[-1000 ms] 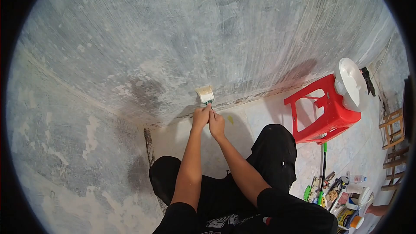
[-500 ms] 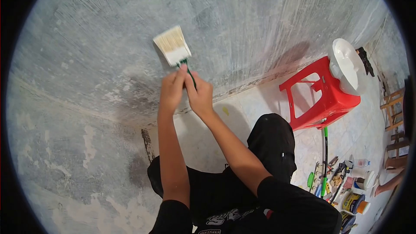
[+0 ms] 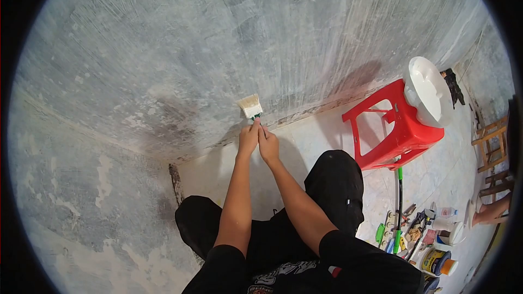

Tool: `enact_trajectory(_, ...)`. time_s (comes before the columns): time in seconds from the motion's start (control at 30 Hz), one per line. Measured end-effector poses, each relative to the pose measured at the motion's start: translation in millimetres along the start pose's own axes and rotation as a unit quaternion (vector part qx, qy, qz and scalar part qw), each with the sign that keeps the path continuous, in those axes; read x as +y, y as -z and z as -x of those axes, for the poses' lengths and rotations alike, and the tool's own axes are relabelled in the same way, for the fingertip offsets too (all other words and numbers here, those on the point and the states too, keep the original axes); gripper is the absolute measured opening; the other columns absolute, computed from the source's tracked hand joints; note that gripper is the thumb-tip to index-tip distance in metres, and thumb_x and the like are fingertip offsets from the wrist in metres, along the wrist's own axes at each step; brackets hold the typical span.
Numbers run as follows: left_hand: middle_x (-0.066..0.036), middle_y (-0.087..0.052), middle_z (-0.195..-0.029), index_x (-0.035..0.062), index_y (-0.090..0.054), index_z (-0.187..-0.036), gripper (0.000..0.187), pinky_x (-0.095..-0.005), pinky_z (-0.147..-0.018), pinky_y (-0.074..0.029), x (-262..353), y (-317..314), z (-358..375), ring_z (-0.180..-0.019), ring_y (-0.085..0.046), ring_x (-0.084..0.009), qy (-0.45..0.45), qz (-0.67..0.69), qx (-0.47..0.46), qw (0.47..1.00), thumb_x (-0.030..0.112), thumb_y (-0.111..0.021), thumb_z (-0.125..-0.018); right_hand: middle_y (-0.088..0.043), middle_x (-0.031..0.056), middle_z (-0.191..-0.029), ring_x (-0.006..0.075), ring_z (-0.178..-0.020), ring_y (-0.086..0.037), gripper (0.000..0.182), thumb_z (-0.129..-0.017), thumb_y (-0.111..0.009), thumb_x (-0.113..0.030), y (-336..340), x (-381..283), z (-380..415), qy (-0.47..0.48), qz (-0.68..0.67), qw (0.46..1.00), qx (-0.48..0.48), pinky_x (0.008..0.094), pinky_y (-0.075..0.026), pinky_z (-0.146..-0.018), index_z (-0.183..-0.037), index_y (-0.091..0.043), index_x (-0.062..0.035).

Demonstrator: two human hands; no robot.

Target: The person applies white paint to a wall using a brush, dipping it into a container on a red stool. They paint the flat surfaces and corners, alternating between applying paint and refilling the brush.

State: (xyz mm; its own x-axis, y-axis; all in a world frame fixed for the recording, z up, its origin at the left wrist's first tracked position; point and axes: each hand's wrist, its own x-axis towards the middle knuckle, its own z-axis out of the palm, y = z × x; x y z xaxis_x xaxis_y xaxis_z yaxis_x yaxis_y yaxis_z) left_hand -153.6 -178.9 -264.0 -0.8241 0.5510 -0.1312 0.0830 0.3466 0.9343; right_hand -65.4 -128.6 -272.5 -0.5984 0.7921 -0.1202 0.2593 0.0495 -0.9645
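Both my hands are wrapped round the green handle of a wide paint brush. My left hand is on the left of the handle and my right hand is on its right, close beside it. The pale bristles rest against the lower part of the grey, patchy wall, a little above the floor edge. At the right, a white basin with white liquid in it sits tilted in view on a red plastic stool.
A green and black pole lies on the floor beyond the stool. Several tools and a paint tub lie at the lower right, near a bottle. Another person's leg and wooden furniture are at the right edge.
Both hands and the brush have moved down the wall and to the right, nearer the floor edge. The view has shifted slightly.
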Motion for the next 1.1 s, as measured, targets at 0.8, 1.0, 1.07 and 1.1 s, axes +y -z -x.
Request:
enact_trajectory(0.8,-0.010,-0.071,-0.107,-0.0016,-0.063,-0.127,0.048,-0.0305,-0.088,-0.051,353.0,-219.5,166.2,-0.099,-0.066,-0.0147,-0.261,0.146,-0.383,0.874,0.040,-0.048,-0.108,-0.073,0.0195,-0.086,0.0325,-0.076,-0.071,0.030,-0.093,-0.067,-0.029,538.8,-265.1,77.0,0.194,0.385,0.862,0.266,0.0406,-0.052,-0.070,-0.105,-0.076,-0.0035)
enact_trajectory(1.0,-0.010,-0.072,-0.100,-0.0042,-0.065,-0.121,0.042,-0.0299,-0.084,-0.053,318.0,-281.4,182.8,-0.093,-0.067,-0.0159,-0.211,0.151,-0.519,0.814,0.032,-0.051,-0.107,-0.075,0.0163,-0.093,0.0346,-0.089,-0.072,0.020,-0.081,-0.074,-0.025,616.6,-296.9,27.6,0.060,0.667,0.736,0.094,0.0441,-0.056,-0.074,-0.098,-0.080,-0.0153)
enact_trajectory(1.07,-0.009,-0.071,-0.097,-0.0046,-0.067,-0.116,0.038,-0.0292,-0.083,-0.053,294.9,-299.5,185.8,-0.089,-0.068,-0.0153,-0.191,0.145,-0.549,0.801,0.029,-0.052,-0.107,-0.075,0.0167,-0.093,0.0352,-0.090,-0.072,0.020,-0.079,-0.075,-0.024,617.6,-283.8,0.9,0.040,0.705,0.705,0.062,0.0448,-0.056,-0.074,-0.095,-0.080,-0.0138)
enact_trajectory(1.1,-0.009,-0.071,-0.097,-0.0046,-0.067,-0.116,0.038,-0.0292,-0.083,-0.053,287.8,-301.2,187.3,-0.089,-0.068,-0.0153,-0.188,0.142,-0.553,0.800,0.029,-0.052,-0.107,-0.075,0.0171,-0.093,0.0359,-0.090,-0.072,0.019,-0.077,-0.075,-0.024,616.5,-277.8,-9.0,0.022,0.743,0.669,0.026,0.0456,-0.056,-0.074,-0.092,-0.080,-0.0124)
